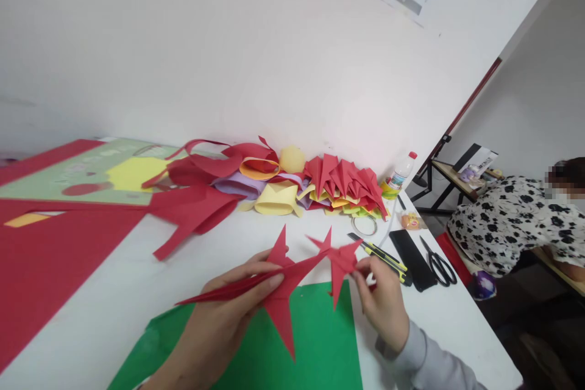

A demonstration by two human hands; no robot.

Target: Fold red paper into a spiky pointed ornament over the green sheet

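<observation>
My left hand (223,308) is closed around the long body of a folded red paper cutout (286,295) with pointed limbs, thumb on top and fingers behind. A smaller star-shaped red paper piece (340,256) is pinched between the thumb and fingers of my right hand (381,298). The two red pieces meet near the middle; I cannot tell whether they are joined. Both hands are above a green paper sheet (320,341) lying on the white table (439,329).
Rolled and folded coloured paper (276,198) lines the wall, with red spiky folds (342,177). At right lie a tape roll (364,226), a utility knife (388,262), a black case (414,261), scissors (439,265) and a bottle (400,177). A person (507,219) bends beyond the table.
</observation>
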